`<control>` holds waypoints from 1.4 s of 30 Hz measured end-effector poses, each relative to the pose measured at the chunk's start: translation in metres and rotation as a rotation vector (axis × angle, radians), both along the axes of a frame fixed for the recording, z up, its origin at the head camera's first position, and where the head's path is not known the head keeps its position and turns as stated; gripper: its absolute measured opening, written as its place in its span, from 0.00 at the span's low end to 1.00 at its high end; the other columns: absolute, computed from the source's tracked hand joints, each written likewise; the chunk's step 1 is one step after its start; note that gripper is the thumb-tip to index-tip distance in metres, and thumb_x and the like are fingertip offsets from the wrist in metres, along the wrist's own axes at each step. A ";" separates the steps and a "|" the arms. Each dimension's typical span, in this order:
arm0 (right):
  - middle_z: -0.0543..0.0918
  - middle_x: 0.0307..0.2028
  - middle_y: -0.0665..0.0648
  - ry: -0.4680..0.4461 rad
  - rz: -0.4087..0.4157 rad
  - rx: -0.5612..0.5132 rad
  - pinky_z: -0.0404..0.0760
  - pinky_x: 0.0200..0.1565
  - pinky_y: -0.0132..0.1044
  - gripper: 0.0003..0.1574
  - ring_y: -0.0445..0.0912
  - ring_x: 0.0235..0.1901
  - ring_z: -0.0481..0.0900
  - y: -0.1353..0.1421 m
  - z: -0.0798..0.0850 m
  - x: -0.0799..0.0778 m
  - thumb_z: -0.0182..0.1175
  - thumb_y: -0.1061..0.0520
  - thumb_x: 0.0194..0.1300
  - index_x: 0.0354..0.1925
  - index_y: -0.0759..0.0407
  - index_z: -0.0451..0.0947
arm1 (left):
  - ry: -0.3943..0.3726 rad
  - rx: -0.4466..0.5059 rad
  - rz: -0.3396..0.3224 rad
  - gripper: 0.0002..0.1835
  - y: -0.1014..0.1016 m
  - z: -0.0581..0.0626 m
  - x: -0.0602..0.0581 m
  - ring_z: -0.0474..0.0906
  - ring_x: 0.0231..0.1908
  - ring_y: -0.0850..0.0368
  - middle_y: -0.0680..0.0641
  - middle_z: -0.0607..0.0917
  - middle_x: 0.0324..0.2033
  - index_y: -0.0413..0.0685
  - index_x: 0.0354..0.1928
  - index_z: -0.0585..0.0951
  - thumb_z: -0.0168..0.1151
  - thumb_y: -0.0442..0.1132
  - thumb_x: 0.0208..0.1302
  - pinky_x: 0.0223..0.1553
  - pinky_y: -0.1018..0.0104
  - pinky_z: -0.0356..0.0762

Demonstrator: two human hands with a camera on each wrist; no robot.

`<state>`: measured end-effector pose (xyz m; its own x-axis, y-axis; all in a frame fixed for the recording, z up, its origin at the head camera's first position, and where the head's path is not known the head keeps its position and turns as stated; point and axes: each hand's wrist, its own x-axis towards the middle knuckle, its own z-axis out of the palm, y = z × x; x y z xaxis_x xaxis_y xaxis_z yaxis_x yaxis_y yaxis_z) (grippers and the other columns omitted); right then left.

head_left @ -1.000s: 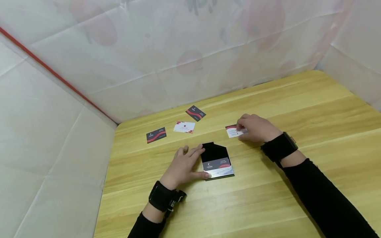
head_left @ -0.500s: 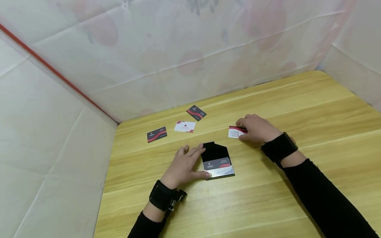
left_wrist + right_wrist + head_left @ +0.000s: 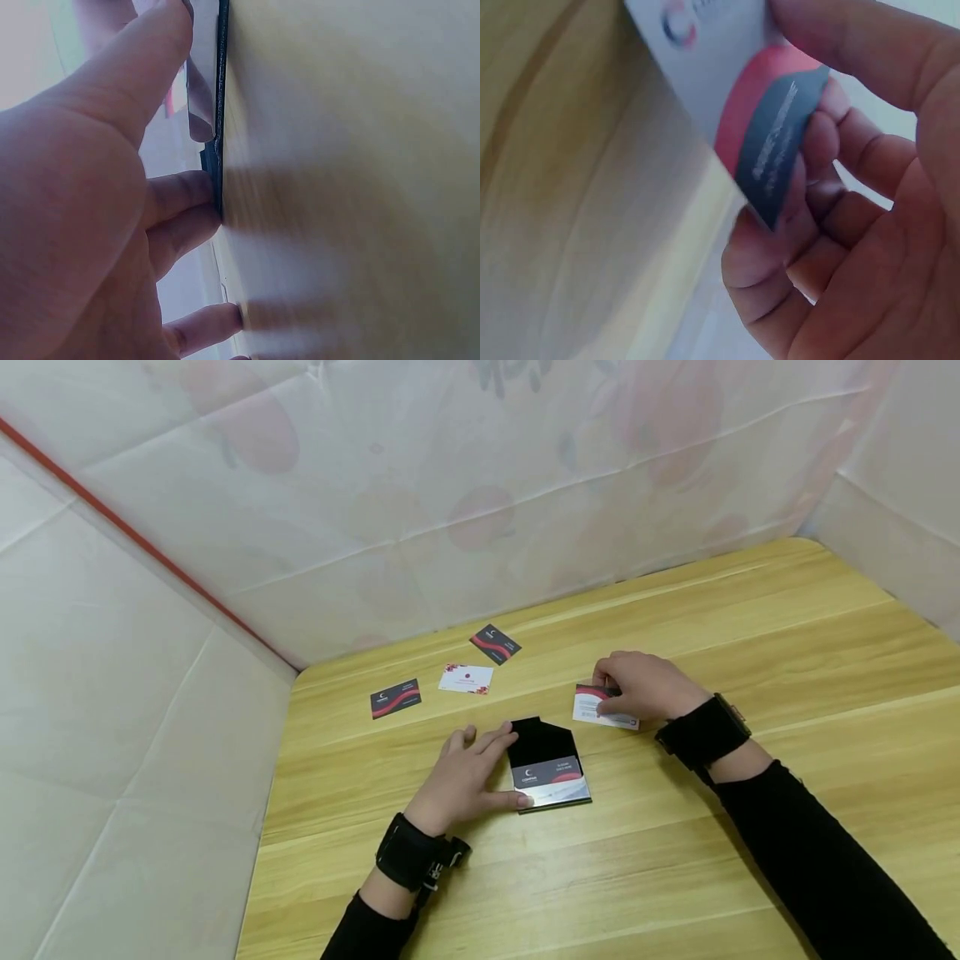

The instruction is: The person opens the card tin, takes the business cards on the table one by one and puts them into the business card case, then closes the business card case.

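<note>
In the head view, a black business card case [image 3: 542, 739] lies unfolded on the table, a dark business card [image 3: 547, 772] tucked behind its shiny metal front. My left hand [image 3: 468, 785] steadies its left side, fingers spread and fairly straight. In the left wrist view the thumb [image 3: 146, 64] presses on the metal part, and two fingertips touch the black edge. My right hand [image 3: 645, 687] pinches a white, red and dark business card [image 3: 588, 708] to the right of the case. Up close, the right wrist view shows this card [image 3: 727, 97] tilted between thumb and curled fingers.
Left of and behind the case lie a dark business card [image 3: 395, 699], a white floral one [image 3: 466, 678] and another dark one [image 3: 495, 644]. The wooden table [image 3: 675, 877] ends at pale fabric walls [image 3: 450, 527] behind and to the left.
My right hand has drawn the card slightly toward me and tilted it, so more of its lower edge shows. The left hand and the case have stayed in place.
</note>
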<state>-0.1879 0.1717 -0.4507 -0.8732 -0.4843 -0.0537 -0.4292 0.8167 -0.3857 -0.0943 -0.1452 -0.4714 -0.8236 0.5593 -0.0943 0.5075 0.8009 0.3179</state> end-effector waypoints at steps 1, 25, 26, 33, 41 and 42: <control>0.73 0.28 0.52 -0.001 0.001 -0.010 0.68 0.33 0.39 0.16 0.45 0.29 0.70 -0.001 0.001 0.000 0.74 0.51 0.56 0.38 0.55 0.78 | 0.001 0.000 0.000 0.52 0.000 0.000 0.000 0.55 0.72 0.34 0.55 0.58 0.77 0.56 0.77 0.61 0.62 0.73 0.56 0.74 0.45 0.46; 0.70 0.20 0.45 0.262 0.045 -0.245 0.59 0.24 0.32 0.14 0.39 0.17 0.58 -0.017 0.022 0.016 0.57 0.57 0.69 0.28 0.50 0.64 | -0.001 -0.006 0.003 0.52 0.002 0.000 -0.002 0.54 0.72 0.34 0.55 0.57 0.77 0.57 0.77 0.61 0.62 0.73 0.56 0.74 0.45 0.45; 0.67 0.19 0.46 0.277 0.052 -0.249 0.58 0.23 0.32 0.14 0.38 0.17 0.58 -0.017 0.023 0.016 0.56 0.57 0.69 0.27 0.50 0.64 | 0.000 -0.006 0.001 0.52 0.003 0.000 -0.002 0.54 0.73 0.34 0.55 0.57 0.77 0.57 0.77 0.61 0.62 0.73 0.56 0.74 0.45 0.45; 0.68 0.25 0.48 0.315 0.062 -0.245 0.64 0.27 0.35 0.16 0.41 0.23 0.66 -0.019 0.024 0.015 0.65 0.54 0.62 0.29 0.49 0.65 | 0.007 -0.006 -0.005 0.52 0.003 0.000 -0.003 0.54 0.72 0.34 0.55 0.57 0.77 0.56 0.77 0.61 0.61 0.74 0.56 0.74 0.44 0.45; 0.73 0.37 0.49 0.296 0.058 -0.260 0.75 0.35 0.37 0.24 0.42 0.34 0.72 -0.020 0.021 0.015 0.74 0.43 0.56 0.38 0.50 0.70 | 0.008 -0.009 -0.004 0.52 0.004 0.001 -0.004 0.55 0.72 0.33 0.55 0.58 0.77 0.56 0.77 0.61 0.61 0.74 0.55 0.74 0.44 0.45; 0.74 0.37 0.49 0.299 0.061 -0.265 0.75 0.35 0.37 0.24 0.42 0.34 0.72 -0.021 0.021 0.015 0.73 0.42 0.57 0.40 0.50 0.72 | 0.007 -0.010 -0.003 0.52 0.004 0.001 -0.004 0.55 0.72 0.33 0.55 0.58 0.77 0.56 0.77 0.61 0.61 0.74 0.55 0.74 0.44 0.45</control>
<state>-0.1726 0.1512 -0.4297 -0.8008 -0.4984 0.3322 -0.5988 0.6753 -0.4306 -0.0982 -0.1412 -0.4705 -0.8225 0.5610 -0.0938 0.5124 0.8024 0.3060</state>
